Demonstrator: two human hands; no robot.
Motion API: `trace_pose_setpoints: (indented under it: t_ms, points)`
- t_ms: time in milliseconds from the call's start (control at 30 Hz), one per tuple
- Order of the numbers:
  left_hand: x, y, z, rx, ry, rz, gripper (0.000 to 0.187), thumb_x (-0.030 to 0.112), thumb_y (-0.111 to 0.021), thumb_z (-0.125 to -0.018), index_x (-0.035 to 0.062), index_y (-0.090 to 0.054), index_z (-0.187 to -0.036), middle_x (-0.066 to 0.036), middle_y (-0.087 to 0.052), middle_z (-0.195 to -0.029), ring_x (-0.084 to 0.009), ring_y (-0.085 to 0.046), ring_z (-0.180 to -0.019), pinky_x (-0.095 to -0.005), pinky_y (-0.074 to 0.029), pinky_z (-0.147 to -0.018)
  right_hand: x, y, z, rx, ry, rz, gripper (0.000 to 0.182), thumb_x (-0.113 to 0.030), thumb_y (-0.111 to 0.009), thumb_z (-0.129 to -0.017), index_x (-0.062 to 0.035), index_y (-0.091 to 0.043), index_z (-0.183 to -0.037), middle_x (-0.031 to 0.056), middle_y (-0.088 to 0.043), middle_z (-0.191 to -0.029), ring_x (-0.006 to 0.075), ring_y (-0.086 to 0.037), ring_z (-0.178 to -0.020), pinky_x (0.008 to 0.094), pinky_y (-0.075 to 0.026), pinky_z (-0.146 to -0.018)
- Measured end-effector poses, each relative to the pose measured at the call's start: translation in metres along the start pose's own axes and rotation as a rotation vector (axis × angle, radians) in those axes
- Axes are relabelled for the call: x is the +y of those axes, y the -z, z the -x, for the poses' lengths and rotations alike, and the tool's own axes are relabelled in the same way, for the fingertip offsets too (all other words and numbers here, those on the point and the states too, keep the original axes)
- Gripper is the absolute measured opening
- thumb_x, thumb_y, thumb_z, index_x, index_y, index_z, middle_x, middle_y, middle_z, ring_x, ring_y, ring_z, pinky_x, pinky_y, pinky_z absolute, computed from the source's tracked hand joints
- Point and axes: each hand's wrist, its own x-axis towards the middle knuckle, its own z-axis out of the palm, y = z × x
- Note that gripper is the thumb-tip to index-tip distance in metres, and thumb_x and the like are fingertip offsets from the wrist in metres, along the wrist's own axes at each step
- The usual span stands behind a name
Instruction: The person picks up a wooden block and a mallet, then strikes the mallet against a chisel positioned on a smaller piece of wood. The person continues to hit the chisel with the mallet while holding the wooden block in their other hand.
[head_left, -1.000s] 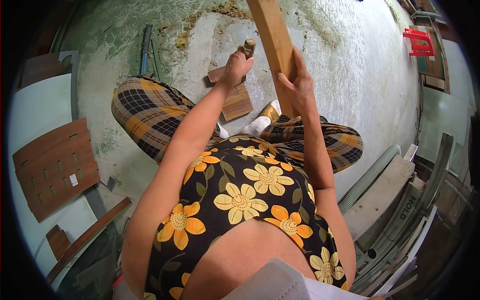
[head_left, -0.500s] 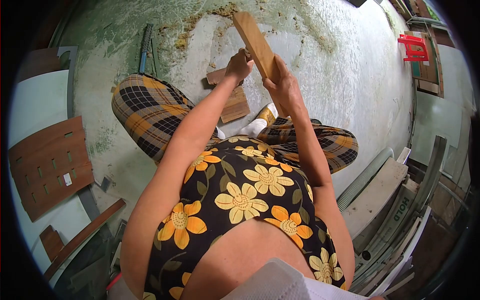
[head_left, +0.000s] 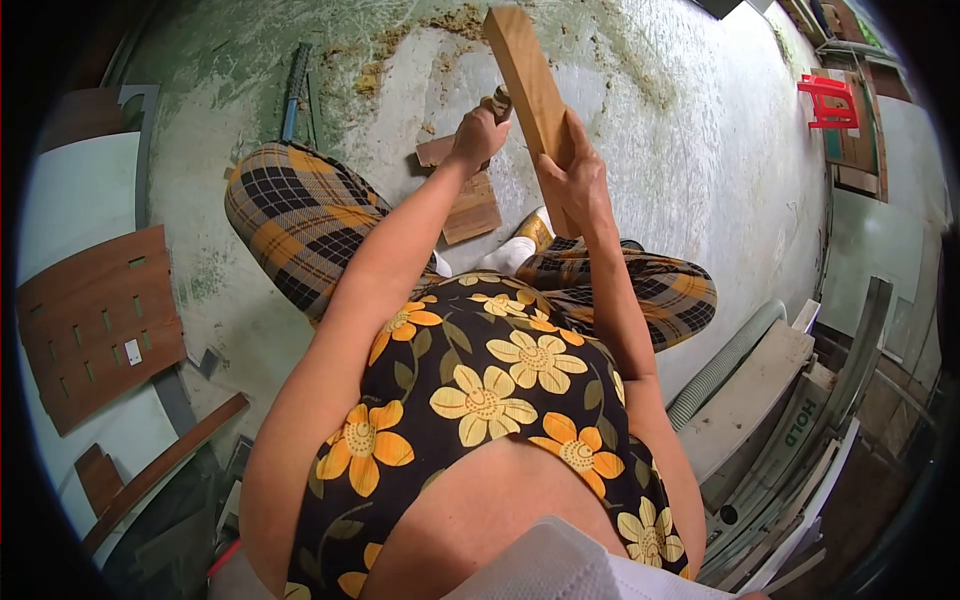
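Note:
My right hand [head_left: 578,180] grips a long, light-brown wooden block [head_left: 530,75] along its lower side. The block stands tilted, its far end up and to the left. Left of the block, my left hand [head_left: 480,137] is closed round a short tool handle [head_left: 501,98] with a ringed, metallic-looking end; the rest of that tool is hidden by the fingers. Below my left hand, a striped wooden block [head_left: 472,212] lies on the floor, with a reddish-brown wood piece [head_left: 432,152] beyond it.
A long tool with a blue part [head_left: 293,100] lies on the floor by my left knee. Wood shavings [head_left: 460,22] are scattered ahead. A slotted brown board [head_left: 105,320] leans at left. Boards and a grey ribbed hose [head_left: 725,365] lie at right; a red stool [head_left: 828,102] stands far right.
The wooden block has shifted slightly up and right with my right hand, turning a little more upright. The end of the tool handle now shows above my left fist.

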Motion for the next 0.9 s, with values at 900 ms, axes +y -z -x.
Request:
trace_pose_setpoints:
  t_ms: [900]
  points:
    - [0.004,0.002,0.012,0.054,-0.13,0.016,0.037,0.02,-0.068,-0.082,0.0021,-0.052,-0.11,-0.025,-0.065,-0.092,-0.0444,-0.062,-0.091,-0.0458,-0.051,-0.077,0.005,0.011,0.033,0.029,-0.046,-0.185,0.074,-0.015,-0.068,-0.075,-0.0085,-0.037,-0.141,0.0252,-0.058,-0.122,0.0349,-0.058,-0.114,0.0392,-0.047,-0.095]
